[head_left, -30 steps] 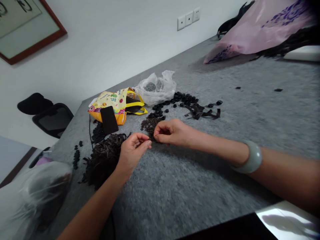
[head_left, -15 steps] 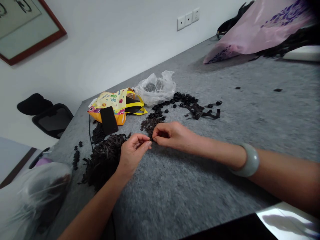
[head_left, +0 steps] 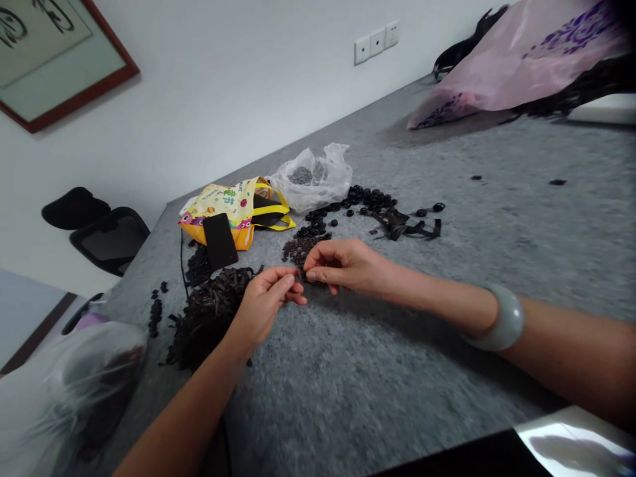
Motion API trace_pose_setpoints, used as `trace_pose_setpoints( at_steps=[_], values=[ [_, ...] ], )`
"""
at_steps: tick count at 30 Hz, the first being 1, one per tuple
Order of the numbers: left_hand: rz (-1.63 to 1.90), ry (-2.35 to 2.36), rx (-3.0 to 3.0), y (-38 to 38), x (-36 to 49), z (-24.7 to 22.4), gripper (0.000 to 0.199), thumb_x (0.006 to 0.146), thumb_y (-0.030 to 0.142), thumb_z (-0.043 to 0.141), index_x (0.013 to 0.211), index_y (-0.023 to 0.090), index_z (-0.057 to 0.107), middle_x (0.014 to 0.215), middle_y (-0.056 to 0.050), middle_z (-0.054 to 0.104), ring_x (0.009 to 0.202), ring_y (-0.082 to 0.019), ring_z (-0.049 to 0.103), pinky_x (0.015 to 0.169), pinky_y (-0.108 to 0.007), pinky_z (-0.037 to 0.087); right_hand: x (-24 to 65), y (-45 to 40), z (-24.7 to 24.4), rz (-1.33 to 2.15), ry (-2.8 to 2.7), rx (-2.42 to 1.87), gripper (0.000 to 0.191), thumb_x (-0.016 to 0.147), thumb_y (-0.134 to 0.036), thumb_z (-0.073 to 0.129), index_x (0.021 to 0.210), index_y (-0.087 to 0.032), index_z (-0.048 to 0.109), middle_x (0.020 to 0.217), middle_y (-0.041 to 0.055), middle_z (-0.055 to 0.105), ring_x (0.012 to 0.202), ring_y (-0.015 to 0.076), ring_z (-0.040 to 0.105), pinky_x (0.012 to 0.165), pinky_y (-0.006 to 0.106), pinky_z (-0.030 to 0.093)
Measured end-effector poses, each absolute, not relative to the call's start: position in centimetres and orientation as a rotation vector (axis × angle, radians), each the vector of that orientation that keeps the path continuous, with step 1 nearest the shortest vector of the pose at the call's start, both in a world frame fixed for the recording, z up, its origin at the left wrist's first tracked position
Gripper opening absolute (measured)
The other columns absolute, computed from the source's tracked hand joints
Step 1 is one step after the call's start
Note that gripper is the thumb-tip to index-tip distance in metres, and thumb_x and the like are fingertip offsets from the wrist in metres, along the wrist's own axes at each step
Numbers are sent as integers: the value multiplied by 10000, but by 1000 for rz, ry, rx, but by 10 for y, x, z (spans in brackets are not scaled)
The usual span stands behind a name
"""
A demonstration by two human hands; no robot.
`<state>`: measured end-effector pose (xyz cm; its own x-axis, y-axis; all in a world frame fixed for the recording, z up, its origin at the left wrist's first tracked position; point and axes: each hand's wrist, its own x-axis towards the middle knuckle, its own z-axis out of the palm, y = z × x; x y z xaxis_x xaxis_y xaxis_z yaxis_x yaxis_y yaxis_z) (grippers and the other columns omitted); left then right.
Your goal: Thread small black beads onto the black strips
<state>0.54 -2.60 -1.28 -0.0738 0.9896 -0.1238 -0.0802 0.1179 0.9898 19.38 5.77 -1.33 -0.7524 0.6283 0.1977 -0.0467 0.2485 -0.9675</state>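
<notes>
Grey speckled tabletop [head_left: 348,371] meets a white wall [head_left: 238,86] behind the work, where a tiny dark piece [head_left: 301,273] sits just in front of the small brown pile [head_left: 297,249]. The left hand [head_left: 261,298] pinches it between thumb and forefinger; the right hand [head_left: 348,262] has thumb and forefinger drawn close at its other side, though whether they grip it too I cannot tell. Compared with half a second ago, the left thumb lies higher along the forefinger, with the other fingertips showing beneath it, and a right fingertip now shows below the thumb; the things on the table lie as they did. Behind and left of the pile, a yellow bag [head_left: 231,202] bears printed letters too small and tilted to read, while well beyond it a framed picture [head_left: 112,83] shows black brush-like strokes I cannot read. Black round pieces [head_left: 370,197] trail off behind and right of the pile, beside a clear plastic bag [head_left: 322,189]. Left of the pile, a phone [head_left: 220,240] covers part of the yellow bag, and the left hand and forearm hide some of a dark heap of strips [head_left: 211,318]. The right hand blocks the pile's near edge.
</notes>
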Motion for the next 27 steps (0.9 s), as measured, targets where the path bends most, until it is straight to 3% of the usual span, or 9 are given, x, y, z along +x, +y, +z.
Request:
trace_pose_setpoints(
  at_steps=[7,13,20,24,27],
  values=[
    [1164,1298,1094,-25,7,-16,211,778,344,755,794,157,659,696,0,674,591,-120,655,642,-268,543,195,58,-19,1432,-2070,-441,180,862,-334,697,921,-167,663,743,-14,625,627,101,549,556,220,437],
    [1159,1266,1056,-28,10,-15,211,769,341,756,765,163,645,644,20,625,575,-116,618,617,-262,523,198,58,-15,982,-2230,-365,88,894,-210,669,957,-158,703,842,18,684,728,120,596,649,233,435],
    [1190,1187,937,-31,18,-6,222,736,335,775,737,153,648,620,9,625,574,-118,597,610,-254,495,205,59,-14,529,-2324,-181,180,984,-268,588,1037,-136,698,919,78,698,804,151,642,707,256,477],
    [1223,1163,923,-33,17,0,182,736,289,757,712,149,645,611,11,620,569,-120,600,611,-254,486,205,60,-15,560,-2279,-181,128,945,-236,610,983,-145,693,860,52,681,751,133,612,658,242,462],
    [1285,1127,913,-33,15,6,145,736,250,744,705,152,642,615,10,627,585,-129,616,635,-265,492,203,61,-14,856,-2171,-285,123,907,-260,646,927,-146,689,768,14,650,650,103,564,572,220,435]
  ],
)
